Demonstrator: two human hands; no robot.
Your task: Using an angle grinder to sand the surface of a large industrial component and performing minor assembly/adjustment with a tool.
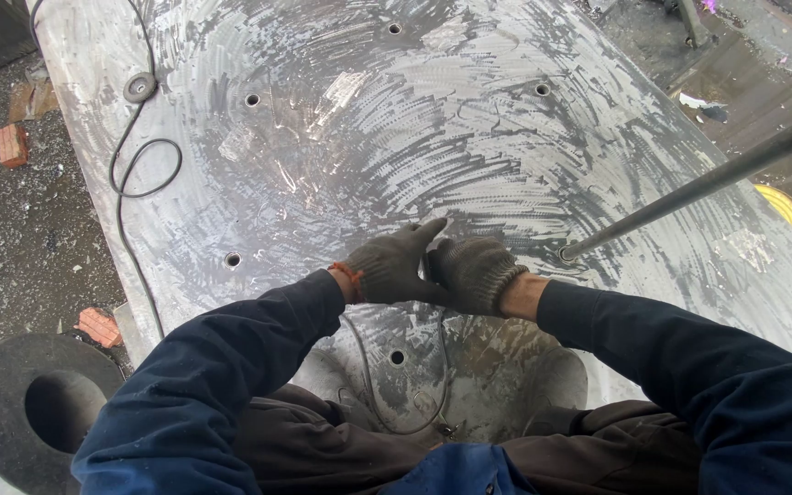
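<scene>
Both my hands wear dark grey knit gloves and meet over a large ground steel plate [396, 137] full of swirl marks. My left hand [394, 265] lies with fingers stretched toward the right, an orange band at its wrist. My right hand [472, 273] is curled shut next to it, apparently around a small object between the two hands that I cannot make out. The sleeves are dark blue.
A long steel rod [698, 186] slants from the upper right into a hole near my right hand. A black cable [135, 156] loops along the plate's left edge. Several drilled holes dot the plate. A heavy round ring [34, 403] sits at lower left; bricks [13, 144] lie on the ground.
</scene>
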